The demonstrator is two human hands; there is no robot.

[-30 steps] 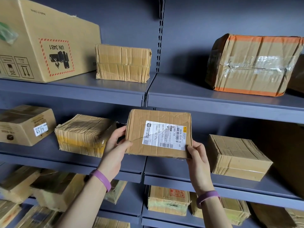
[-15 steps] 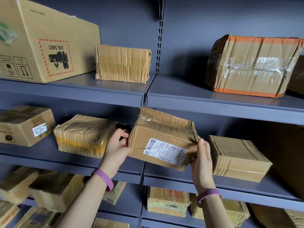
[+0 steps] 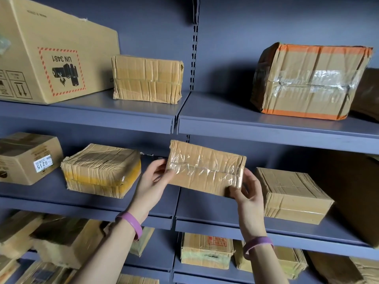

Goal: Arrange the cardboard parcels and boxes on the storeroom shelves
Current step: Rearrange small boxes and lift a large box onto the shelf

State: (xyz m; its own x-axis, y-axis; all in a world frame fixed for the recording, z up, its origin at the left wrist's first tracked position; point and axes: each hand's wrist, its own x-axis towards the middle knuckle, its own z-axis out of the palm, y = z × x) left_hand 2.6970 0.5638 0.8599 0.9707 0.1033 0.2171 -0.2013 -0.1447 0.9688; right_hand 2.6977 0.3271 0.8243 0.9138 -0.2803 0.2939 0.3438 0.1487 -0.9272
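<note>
A flat cardboard parcel point(image 3: 205, 167) wrapped in clear tape is held up in front of the middle shelf point(image 3: 174, 217), its taped side towards me. My left hand point(image 3: 153, 179) grips its left end, thumb on the front. My right hand point(image 3: 247, 193) pinches its lower right corner. On the middle shelf, a yellow-taped parcel point(image 3: 100, 170) lies to the left and a brown parcel point(image 3: 291, 193) to the right, with a gap between them behind the held parcel.
The top shelf point(image 3: 174, 121) carries a large UN 3481 box point(image 3: 55, 56), a small parcel point(image 3: 146, 78) and an orange-taped box point(image 3: 307, 80). A box labelled 6215 point(image 3: 28, 157) sits at the middle left. A tall brown carton point(image 3: 356, 193) stands at right. Several parcels fill the lower shelves.
Both hands have rotated the parcel: the white shipping label that faced me has turned out of sight, and the clear-taped side now faces me. The parcel sits slightly lower.
</note>
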